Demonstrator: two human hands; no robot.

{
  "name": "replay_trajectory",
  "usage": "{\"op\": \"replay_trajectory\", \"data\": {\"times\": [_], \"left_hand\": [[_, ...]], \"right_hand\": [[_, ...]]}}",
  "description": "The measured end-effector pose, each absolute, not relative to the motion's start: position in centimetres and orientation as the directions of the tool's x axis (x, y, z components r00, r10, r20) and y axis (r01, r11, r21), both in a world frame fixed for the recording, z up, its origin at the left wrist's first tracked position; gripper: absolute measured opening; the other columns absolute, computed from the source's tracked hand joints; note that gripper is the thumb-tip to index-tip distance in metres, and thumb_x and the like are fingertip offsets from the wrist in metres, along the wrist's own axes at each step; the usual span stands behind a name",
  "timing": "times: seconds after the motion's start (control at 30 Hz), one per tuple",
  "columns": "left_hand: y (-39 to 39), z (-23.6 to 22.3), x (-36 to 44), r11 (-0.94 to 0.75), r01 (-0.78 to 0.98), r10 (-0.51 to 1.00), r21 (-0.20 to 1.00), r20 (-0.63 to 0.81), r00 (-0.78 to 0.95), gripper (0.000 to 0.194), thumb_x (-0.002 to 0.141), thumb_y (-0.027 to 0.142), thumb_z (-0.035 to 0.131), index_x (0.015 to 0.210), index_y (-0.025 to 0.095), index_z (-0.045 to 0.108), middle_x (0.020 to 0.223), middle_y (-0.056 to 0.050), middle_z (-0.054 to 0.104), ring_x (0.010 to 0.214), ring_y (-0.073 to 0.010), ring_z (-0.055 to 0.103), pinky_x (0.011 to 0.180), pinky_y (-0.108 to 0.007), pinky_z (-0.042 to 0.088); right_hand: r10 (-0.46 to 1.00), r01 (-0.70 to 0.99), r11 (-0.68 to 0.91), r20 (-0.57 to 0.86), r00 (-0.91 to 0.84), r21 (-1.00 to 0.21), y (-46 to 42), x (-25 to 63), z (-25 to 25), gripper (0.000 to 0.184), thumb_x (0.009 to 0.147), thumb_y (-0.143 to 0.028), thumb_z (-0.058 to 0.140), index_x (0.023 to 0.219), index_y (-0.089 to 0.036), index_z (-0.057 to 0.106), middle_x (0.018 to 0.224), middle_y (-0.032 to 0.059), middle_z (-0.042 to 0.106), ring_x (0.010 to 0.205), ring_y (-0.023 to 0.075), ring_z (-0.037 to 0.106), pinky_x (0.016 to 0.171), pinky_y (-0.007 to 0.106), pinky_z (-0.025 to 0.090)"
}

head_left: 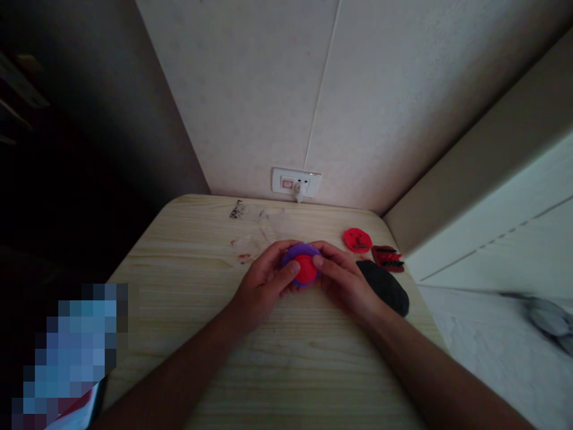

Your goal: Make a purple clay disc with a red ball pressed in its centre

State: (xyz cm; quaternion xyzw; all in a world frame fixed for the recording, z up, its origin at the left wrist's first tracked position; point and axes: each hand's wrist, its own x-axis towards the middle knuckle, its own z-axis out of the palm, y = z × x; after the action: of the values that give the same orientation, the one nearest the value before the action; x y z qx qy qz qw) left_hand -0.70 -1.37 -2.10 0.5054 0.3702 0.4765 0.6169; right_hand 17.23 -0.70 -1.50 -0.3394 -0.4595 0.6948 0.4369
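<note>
Above the middle of the table, both hands hold a round, flat piece that looks like modelling clay. It has a purple disc (pixel 290 255) underneath and a smaller red disc (pixel 307 270) on top. My left hand (pixel 264 278) grips its left side, thumb pressed on the red disc's edge. From the right, my right hand (pixel 342 275) grips the other side, its thumb also on the red. The fingers curl beneath and are partly hidden. Close to my right hand lie a black clay oval (pixel 385 289) and a red clay disc (pixel 357 239) with dark marks.
A dark red clay piece (pixel 388 259) with black and red strips lies near the table's right edge. Clear plastic wrappers (pixel 277 222) are spread behind my hands. A wall socket (pixel 296 181) with a plug sits above the wooden table (pixel 188 263). Lower left, a blurred-out screen shows.
</note>
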Motion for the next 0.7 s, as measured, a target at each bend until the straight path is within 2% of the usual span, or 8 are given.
{"op": "replay_trajectory", "data": {"times": [0.1,0.2,0.43,0.7], "left_hand": [[-1.28,-2.33,-0.59,0.084,-0.229,0.958,0.970,-0.015,0.285,0.051,0.087,0.050,0.074,0.124,0.018,0.062,0.088,-0.003,0.069,0.052,-0.0083,0.053,0.044,-0.022,0.040],[-1.33,-2.31,-0.44,0.107,-0.239,0.954,0.965,-0.032,0.298,0.059,0.085,0.052,0.075,0.130,0.016,0.059,0.082,-0.002,0.068,0.050,-0.0093,0.054,0.043,-0.022,0.042],[-1.57,-2.13,-0.30,0.060,-0.160,0.962,0.985,-0.014,0.274,0.054,0.082,0.045,0.080,0.127,0.019,0.065,0.095,-0.005,0.071,0.055,-0.0071,0.052,0.047,-0.021,0.041],[-1.50,-2.42,-0.60,0.111,-0.192,0.962,0.975,-0.057,0.268,0.067,0.083,0.048,0.080,0.138,0.016,0.057,0.094,-0.005,0.069,0.052,-0.0060,0.051,0.045,-0.021,0.040]], "right_hand": [[0.919,-0.277,-0.187,-0.068,-0.388,-0.943,-0.76,17.14,-1.43,0.033,0.089,-0.047,0.076,0.106,-0.019,0.068,0.087,0.0035,0.073,0.072,0.0178,0.070,0.061,0.028,0.057],[0.927,-0.261,-0.145,-0.038,-0.374,-0.954,-0.85,17.03,-1.30,0.034,0.089,-0.048,0.076,0.105,-0.019,0.067,0.085,0.0026,0.073,0.069,0.0165,0.068,0.065,0.029,0.056],[0.942,-0.198,-0.086,-0.015,-0.336,-0.976,-0.89,16.93,-1.03,0.032,0.085,-0.047,0.080,0.098,-0.021,0.067,0.088,0.0020,0.074,0.072,0.0160,0.068,0.067,0.029,0.058],[0.930,-0.212,-0.127,-0.042,-0.366,-0.969,-0.82,16.95,-0.87,0.036,0.083,-0.046,0.083,0.102,-0.020,0.068,0.089,0.0017,0.073,0.073,0.0150,0.068,0.068,0.028,0.059]]}}
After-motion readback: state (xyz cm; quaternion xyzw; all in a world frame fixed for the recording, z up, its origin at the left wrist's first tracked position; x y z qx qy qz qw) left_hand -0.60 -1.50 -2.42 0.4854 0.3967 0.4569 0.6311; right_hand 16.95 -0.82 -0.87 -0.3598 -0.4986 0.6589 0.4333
